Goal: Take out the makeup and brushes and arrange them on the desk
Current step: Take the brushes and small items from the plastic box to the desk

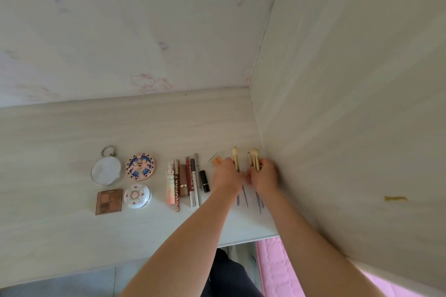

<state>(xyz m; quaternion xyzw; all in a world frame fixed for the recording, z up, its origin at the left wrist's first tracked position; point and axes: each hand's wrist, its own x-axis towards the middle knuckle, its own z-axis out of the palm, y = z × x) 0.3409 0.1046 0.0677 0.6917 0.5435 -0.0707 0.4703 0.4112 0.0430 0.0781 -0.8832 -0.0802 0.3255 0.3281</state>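
Near the side wall, right hand (264, 176): curled round a bunch of brushes (254, 160), pale bristles pointing away.
Left hand (228, 175): just beside it, gripping one brush (235, 157).
Handles (241, 196): dark, trailing back over the tabletop (60, 140).
Beside left hand: orange case (215, 162), lipstick (205, 181), row of tubes (185, 183).
Farther left: mirror (106, 171), two round compacts (140, 166), palette (109, 201).

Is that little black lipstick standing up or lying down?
Lying down. The black lipstick rests lengthwise on the desk, parallel to the row of pencils and tubes beside it.
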